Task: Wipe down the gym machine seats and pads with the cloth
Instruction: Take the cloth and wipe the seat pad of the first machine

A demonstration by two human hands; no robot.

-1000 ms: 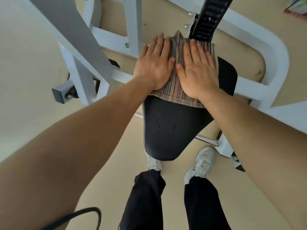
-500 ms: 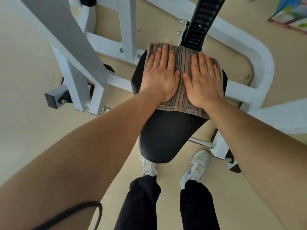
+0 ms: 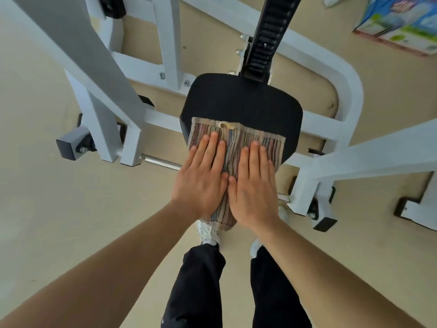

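Observation:
A black padded gym seat (image 3: 241,100) sits in the middle of a white machine frame. A striped multicoloured cloth (image 3: 236,140) lies over the near half of the seat and hangs past its front edge. My left hand (image 3: 201,178) presses flat on the cloth's left side, fingers together and pointing away. My right hand (image 3: 254,183) presses flat on its right side, thumb touching the left thumb. The far half of the seat is bare.
White frame tubes (image 3: 340,74) ring the seat. A black toothed adjuster bar (image 3: 269,36) rises behind it. A grey beam (image 3: 78,50) crosses at left. A chrome rod (image 3: 160,162) runs under the seat. A colourful box (image 3: 402,22) lies top right. My legs and white shoes stand below.
Both hands have slid the cloth from the far end of the seat toward me, down to its near end. The far part of the seat now shows.

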